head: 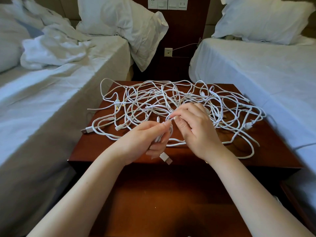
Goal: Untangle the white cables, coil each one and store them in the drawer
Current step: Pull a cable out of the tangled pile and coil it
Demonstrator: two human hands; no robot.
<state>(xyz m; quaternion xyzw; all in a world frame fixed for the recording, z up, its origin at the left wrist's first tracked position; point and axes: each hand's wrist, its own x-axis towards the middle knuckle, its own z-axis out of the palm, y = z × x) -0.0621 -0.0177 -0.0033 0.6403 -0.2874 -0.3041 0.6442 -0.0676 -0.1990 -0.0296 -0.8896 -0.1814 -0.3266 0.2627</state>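
Note:
A tangle of several white cables [179, 103] is spread over the top of the dark wooden nightstand [273, 151]. My left hand [145, 139] grips a few loops of one white cable above the front part of the tabletop, and that cable's USB plug [165, 158] hangs out below the hand. My right hand [195, 127] pinches the same cable between thumb and forefinger, just right of the left hand's fingertips. The open drawer [171, 194] lies below my forearms, its wooden bottom showing.
A bed with rumpled white bedding [51, 48] stands close on the left, and a made bed [265, 69] close on the right. Pillows [123, 19] lean at the headboard. Wall sockets [168, 52] sit behind the nightstand. A loose USB plug [86, 130] lies at the left edge.

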